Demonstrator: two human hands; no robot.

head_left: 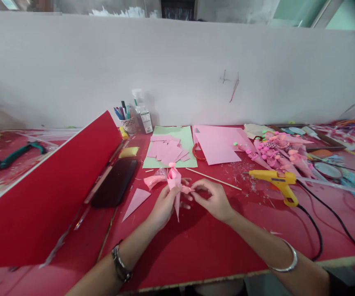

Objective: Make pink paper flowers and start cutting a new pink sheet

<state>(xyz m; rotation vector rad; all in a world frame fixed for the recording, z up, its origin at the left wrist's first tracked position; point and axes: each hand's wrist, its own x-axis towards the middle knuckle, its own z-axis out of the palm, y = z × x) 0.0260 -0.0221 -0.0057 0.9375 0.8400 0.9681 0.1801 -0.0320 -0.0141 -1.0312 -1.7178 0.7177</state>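
The left hand (162,205) pinches a pink paper cone (174,179) between thumb and fingers, above the table (214,246); the cone hides part of those fingers. The right hand (213,200) has thumb and forefinger pressed together on the tip of a pink strip (186,189) at the cone's side; where the two join is hard to make out. The red board (57,193) is cut off at the left edge. Near the yellow glue gun (271,176), pieces in the pink bundle (276,153) overlap too much to separate.
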